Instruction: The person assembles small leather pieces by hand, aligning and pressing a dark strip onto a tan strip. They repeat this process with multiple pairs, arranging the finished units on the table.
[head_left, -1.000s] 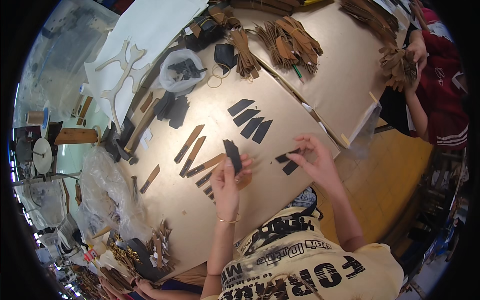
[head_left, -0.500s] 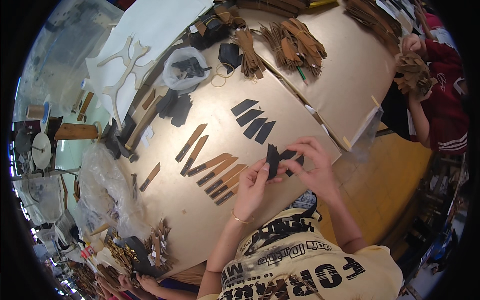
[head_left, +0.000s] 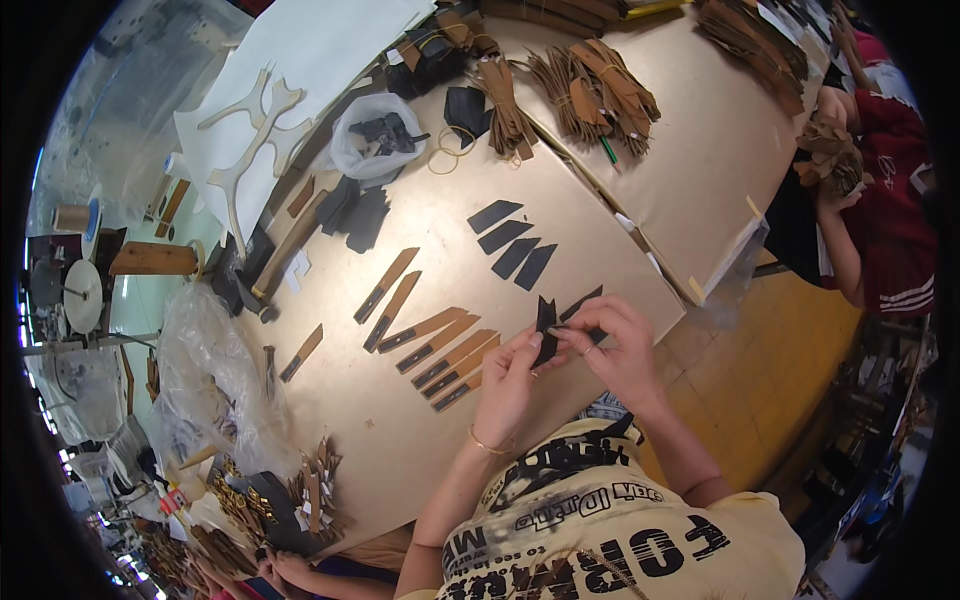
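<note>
My left hand (head_left: 508,378) pinches small black leather pieces (head_left: 546,318) that stand up between thumb and fingers. Close beside it, my right hand (head_left: 618,350) is closed on another black piece (head_left: 583,302), which pokes out past its fingers. The fingertips of both hands meet at the pieces, so their exact grip is partly hidden. Beyond the hands, several black slanted pieces (head_left: 503,238) lie in a fanned row. To the left of my hands are several brown leather strips (head_left: 440,345) with dark ends, and one such strip (head_left: 302,352) lies apart.
A white bag (head_left: 375,138) holds black scraps, with dark pieces (head_left: 355,212) near it. Bundles of brown strips (head_left: 595,90) lie at the far side. A hammer (head_left: 285,245) rests at left beside clear plastic (head_left: 215,370). Another person (head_left: 885,190) handles brown pieces at right.
My right hand has drawn its fingers in against the black pieces held by the left. The piece in the right hand has tilted and shows as a narrower strip.
</note>
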